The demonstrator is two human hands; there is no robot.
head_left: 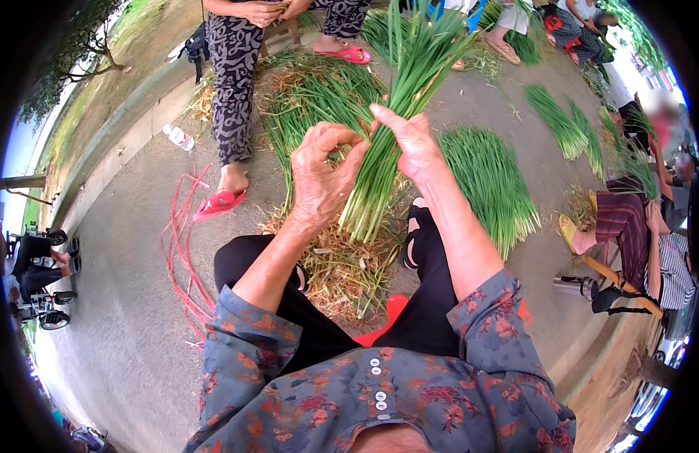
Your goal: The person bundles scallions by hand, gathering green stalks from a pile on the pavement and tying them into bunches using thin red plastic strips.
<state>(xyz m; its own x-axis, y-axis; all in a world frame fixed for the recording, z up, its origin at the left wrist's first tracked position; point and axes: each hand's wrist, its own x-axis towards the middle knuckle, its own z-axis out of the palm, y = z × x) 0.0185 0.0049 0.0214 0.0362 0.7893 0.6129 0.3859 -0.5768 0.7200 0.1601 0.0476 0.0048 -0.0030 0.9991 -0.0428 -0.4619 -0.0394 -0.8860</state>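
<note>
My right hand (419, 149) is wrapped round a bunch of long green chives (380, 185), its thumb pointing up across the stalks. The bunch leans, with its pale cut ends low between my knees and its green tips spreading to the upper right. Close on its left side is my left hand (324, 170), fingers curled and thumb and forefinger pinched together. What that pinch holds, if anything, I cannot make out. Beneath the bunch a heap of dry yellow-brown trimmings (342, 275) lies between my feet.
A pile of untrimmed chives (312, 94) lies ahead, and a neat stack of chives (489, 185) to the right. Red strings (185, 249) and a plastic bottle (178, 137) are on the left. A person in patterned trousers (232, 83) sits opposite; others sit to the right.
</note>
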